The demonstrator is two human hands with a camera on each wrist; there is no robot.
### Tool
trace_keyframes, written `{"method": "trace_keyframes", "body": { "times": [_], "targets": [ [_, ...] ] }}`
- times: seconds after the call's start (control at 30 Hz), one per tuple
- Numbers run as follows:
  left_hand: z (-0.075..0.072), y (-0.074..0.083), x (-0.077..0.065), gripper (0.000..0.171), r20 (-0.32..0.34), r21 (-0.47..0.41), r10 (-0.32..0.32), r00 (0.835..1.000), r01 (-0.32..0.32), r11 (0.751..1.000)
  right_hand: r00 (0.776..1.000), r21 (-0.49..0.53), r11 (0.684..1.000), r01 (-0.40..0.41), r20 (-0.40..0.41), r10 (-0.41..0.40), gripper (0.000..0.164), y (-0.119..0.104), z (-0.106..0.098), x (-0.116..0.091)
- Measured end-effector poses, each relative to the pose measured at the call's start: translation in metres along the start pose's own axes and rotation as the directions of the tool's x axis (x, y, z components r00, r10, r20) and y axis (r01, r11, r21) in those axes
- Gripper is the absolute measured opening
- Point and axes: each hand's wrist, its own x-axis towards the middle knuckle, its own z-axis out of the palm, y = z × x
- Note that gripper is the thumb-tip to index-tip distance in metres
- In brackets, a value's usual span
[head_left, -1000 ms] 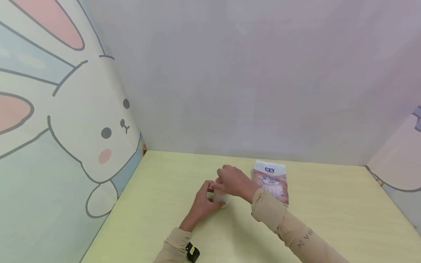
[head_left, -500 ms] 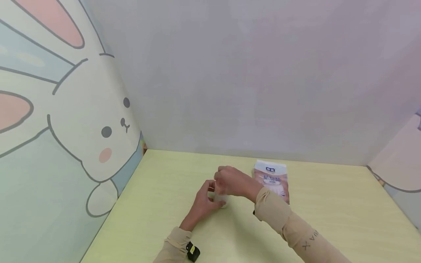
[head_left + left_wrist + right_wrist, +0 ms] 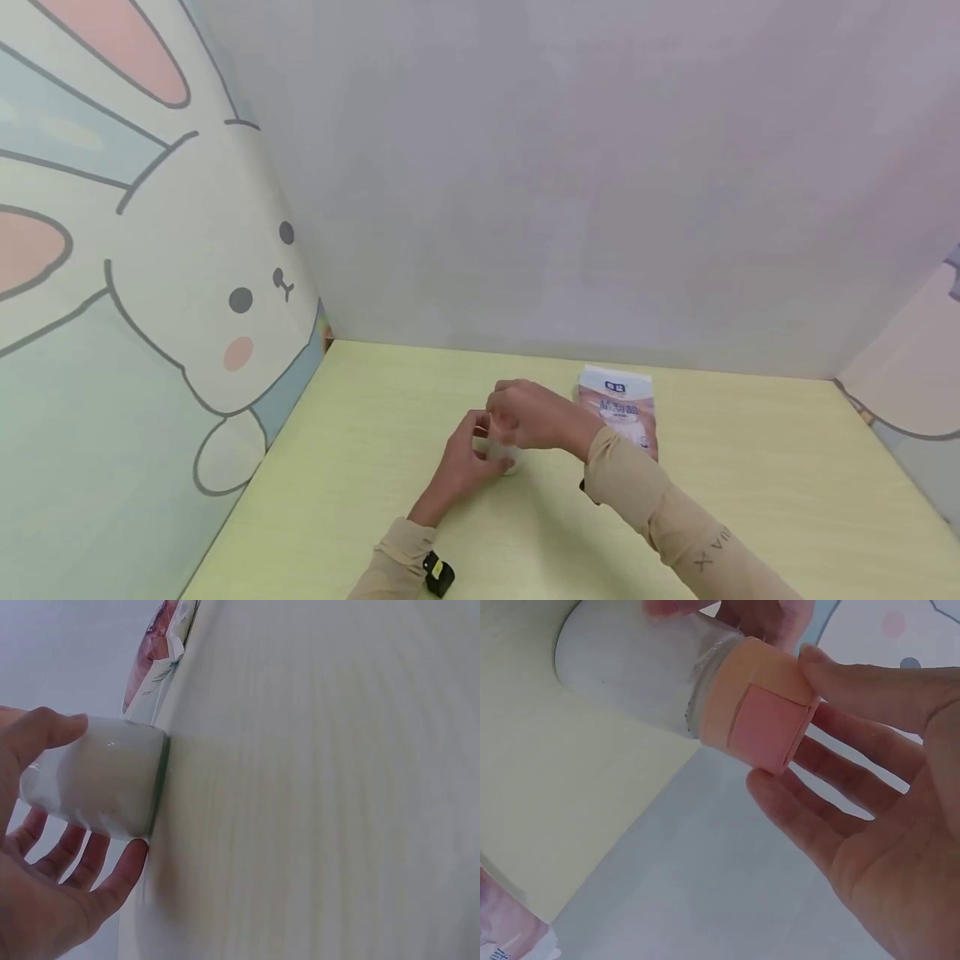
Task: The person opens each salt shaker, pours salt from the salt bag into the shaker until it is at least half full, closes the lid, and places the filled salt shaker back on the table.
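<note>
A clear shaker jar (image 3: 637, 667) with white contents stands upright on the pale yellow table. My left hand (image 3: 463, 458) holds it low around the body, thumb on one side and fingers on the other in the left wrist view. On the jar's top sits an orange lid (image 3: 724, 690) with a pink flap (image 3: 769, 729), which looks flat against it. My right hand (image 3: 540, 414) grips this lid from above with thumb and fingers. From the head view, both hands cover most of the jar.
A printed white and reddish-brown packet (image 3: 613, 404) with Chinese lettering lies flat behind my right wrist. The yellow table (image 3: 750, 467) meets a grey-mauve back wall (image 3: 562, 183). A rabbit drawing (image 3: 217, 275) covers the left wall.
My right hand has turned slightly at the lid, and its forearm has shifted a little to the right. The left hand and jar have stayed in place.
</note>
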Motion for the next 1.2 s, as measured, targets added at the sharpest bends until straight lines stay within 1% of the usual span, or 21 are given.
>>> {"method": "trace_keyframes", "body": {
  "times": [0.07,0.1,0.17,0.23,0.3,0.33,0.4,0.53,0.6,0.67,0.73,0.83,0.9,0.97,1.07,1.13,1.2],
  "targets": [
    [0.001,-0.008,0.001,0.051,-0.010,0.011,-0.004,1.000,0.004,1.000,1.000,-0.013,1.000,-0.002,-0.026,0.002,0.004,0.000,0.000,0.002],
    [0.002,-0.013,0.002,0.052,-0.013,0.024,-0.005,1.000,0.005,1.000,0.999,-0.026,1.000,-0.016,-0.042,0.015,0.004,0.000,0.001,0.003],
    [0.004,-0.022,0.004,0.053,-0.017,0.046,-0.010,1.000,0.011,0.999,0.996,-0.058,0.996,-0.067,-0.065,0.063,0.014,-0.001,0.002,0.004],
    [0.005,-0.029,0.005,0.053,-0.015,0.079,-0.012,1.000,0.013,0.997,0.991,-0.089,0.988,-0.123,-0.069,0.117,0.023,-0.001,0.004,0.004],
    [0.006,-0.032,0.005,0.054,-0.015,0.087,-0.014,1.000,0.016,0.996,0.987,-0.125,0.980,-0.157,-0.060,0.151,0.027,-0.001,0.006,0.003],
    [0.006,-0.032,0.005,0.054,-0.015,0.085,-0.014,1.000,0.015,0.996,0.987,-0.125,0.979,-0.160,-0.046,0.156,0.027,-0.001,0.006,0.002],
    [0.005,-0.032,0.004,0.054,-0.015,0.078,-0.010,1.000,0.011,0.997,0.990,-0.103,0.984,-0.143,-0.014,0.142,0.026,-0.002,0.004,0.002],
    [0.004,-0.031,0.004,0.054,-0.021,0.071,-0.005,1.000,0.007,0.997,0.998,0.002,0.999,-0.048,0.052,0.048,0.020,-0.001,0.001,0.003],
    [0.004,-0.031,0.004,0.055,-0.024,0.067,-0.002,1.000,0.004,0.998,0.998,0.011,1.000,-0.023,0.050,0.023,0.010,0.000,0.001,0.004],
    [0.004,-0.031,0.004,0.055,-0.022,0.066,-0.006,1.000,0.007,0.998,0.999,-0.003,0.999,-0.043,0.026,0.043,0.004,0.001,0.003,0.005],
    [0.005,-0.032,0.004,0.054,-0.020,0.059,-0.013,1.000,0.014,0.998,0.996,-0.032,0.996,-0.084,0.001,0.084,0.012,0.002,0.005,0.005],
    [0.006,-0.030,0.004,0.054,-0.017,0.066,-0.018,1.000,0.019,0.998,0.989,-0.084,0.986,-0.147,-0.027,0.145,0.023,0.002,0.007,0.003],
    [0.005,-0.024,0.004,0.054,-0.015,0.049,-0.016,1.000,0.017,0.999,0.988,-0.103,0.982,-0.156,-0.022,0.155,0.024,0.001,0.007,0.002],
    [0.004,-0.016,0.002,0.052,-0.010,0.031,-0.014,1.000,0.015,0.999,0.990,-0.088,0.986,-0.141,0.003,0.141,0.023,0.000,0.006,0.000],
    [0.000,-0.003,0.001,0.051,-0.003,0.010,-0.020,1.000,0.020,1.000,0.994,-0.031,0.996,-0.087,0.056,0.089,0.028,-0.002,0.002,-0.001],
    [-0.001,0.002,-0.001,0.051,0.000,0.021,-0.026,1.000,0.026,0.999,0.995,0.014,0.999,-0.053,0.083,0.052,0.025,-0.003,0.000,-0.001],
    [-0.002,0.003,-0.001,0.051,0.002,0.029,-0.029,1.000,0.028,0.999,0.995,0.039,0.999,-0.035,0.095,0.031,0.024,-0.003,-0.001,-0.002]
  ]
}}
